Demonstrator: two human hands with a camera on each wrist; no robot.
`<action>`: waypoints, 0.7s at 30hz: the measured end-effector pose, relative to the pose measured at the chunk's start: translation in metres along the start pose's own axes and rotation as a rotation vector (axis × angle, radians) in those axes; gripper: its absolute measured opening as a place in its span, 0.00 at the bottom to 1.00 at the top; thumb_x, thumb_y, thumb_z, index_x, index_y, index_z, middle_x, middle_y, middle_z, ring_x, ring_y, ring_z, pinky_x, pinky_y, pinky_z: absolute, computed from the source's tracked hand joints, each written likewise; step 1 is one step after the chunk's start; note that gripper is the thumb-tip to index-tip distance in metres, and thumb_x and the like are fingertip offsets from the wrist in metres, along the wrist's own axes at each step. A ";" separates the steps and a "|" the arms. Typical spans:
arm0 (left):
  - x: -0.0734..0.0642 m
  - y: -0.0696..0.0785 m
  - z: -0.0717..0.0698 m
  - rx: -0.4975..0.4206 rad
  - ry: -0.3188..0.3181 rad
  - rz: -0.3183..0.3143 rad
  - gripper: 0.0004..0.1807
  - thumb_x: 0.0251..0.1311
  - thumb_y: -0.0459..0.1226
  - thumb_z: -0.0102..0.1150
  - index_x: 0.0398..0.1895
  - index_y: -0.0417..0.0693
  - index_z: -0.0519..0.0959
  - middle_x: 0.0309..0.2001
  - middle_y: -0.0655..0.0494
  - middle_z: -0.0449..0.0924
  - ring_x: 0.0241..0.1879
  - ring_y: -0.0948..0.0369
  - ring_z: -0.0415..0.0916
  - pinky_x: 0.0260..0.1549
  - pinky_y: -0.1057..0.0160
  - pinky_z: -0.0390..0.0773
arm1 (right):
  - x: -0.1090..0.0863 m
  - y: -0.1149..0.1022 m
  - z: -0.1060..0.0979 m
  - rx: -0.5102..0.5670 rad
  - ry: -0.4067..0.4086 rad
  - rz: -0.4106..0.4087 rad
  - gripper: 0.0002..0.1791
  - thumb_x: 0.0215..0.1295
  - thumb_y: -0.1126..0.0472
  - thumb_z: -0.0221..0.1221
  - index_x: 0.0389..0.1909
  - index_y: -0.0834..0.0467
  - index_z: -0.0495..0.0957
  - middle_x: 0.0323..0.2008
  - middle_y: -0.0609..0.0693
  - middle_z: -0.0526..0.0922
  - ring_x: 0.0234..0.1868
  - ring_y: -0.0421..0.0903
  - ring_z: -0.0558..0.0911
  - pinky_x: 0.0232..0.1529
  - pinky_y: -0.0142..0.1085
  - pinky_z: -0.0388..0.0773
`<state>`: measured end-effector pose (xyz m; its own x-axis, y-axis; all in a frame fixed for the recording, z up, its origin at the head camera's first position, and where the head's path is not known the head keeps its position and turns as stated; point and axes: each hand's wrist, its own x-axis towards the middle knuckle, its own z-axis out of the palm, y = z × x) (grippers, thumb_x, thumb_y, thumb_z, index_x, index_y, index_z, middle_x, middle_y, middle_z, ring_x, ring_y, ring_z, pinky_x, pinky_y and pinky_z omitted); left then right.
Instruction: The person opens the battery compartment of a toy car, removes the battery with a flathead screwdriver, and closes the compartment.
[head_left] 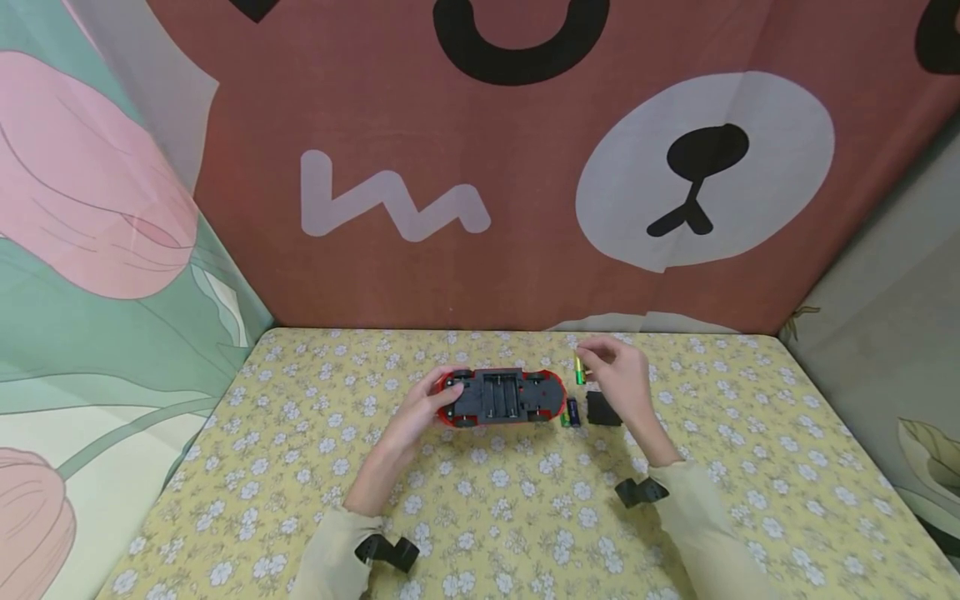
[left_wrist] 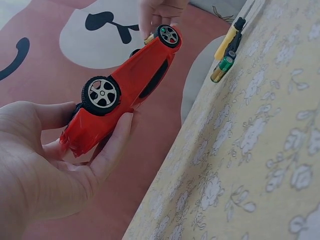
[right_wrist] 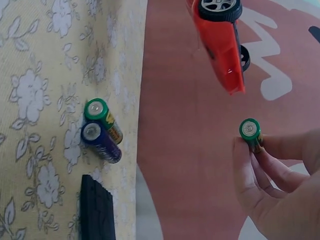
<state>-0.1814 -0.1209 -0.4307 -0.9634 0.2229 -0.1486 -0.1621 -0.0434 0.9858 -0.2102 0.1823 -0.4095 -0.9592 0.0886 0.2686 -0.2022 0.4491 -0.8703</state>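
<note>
A red toy car (head_left: 502, 397) is held upside down above the table, its black underside and open battery compartment facing up. My left hand (head_left: 427, 408) grips one end of it, the thumb on the underside; the left wrist view shows the car (left_wrist: 125, 85) from the side. Right of the car, my right hand (head_left: 618, 375) pinches a green and gold battery (head_left: 580, 368) between thumb and fingers. That battery (right_wrist: 250, 131) is apart from the car. Below lie a green battery (right_wrist: 102, 117) and a dark blue battery (right_wrist: 102, 142), side by side and touching.
A black cover-like piece (head_left: 602, 408) lies on the table beside the two batteries. In the left wrist view, a yellow and black object (left_wrist: 230, 42) lies behind them, its kind unclear. Floral cloth covers the table (head_left: 480, 517); a printed curtain (head_left: 420, 283) hangs behind its far edge.
</note>
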 end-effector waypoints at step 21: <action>-0.001 0.001 -0.001 -0.008 -0.006 0.000 0.24 0.75 0.39 0.57 0.72 0.49 0.73 0.60 0.44 0.78 0.45 0.56 0.84 0.42 0.57 0.84 | 0.008 0.029 -0.001 -0.057 -0.143 0.172 0.12 0.72 0.66 0.59 0.47 0.71 0.85 0.37 0.63 0.88 0.31 0.53 0.88 0.37 0.47 0.87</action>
<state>-0.1812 -0.1221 -0.4296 -0.9622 0.2286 -0.1481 -0.1639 -0.0516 0.9851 -0.2237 0.1964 -0.4322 -0.9976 0.0426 0.0537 -0.0260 0.4884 -0.8723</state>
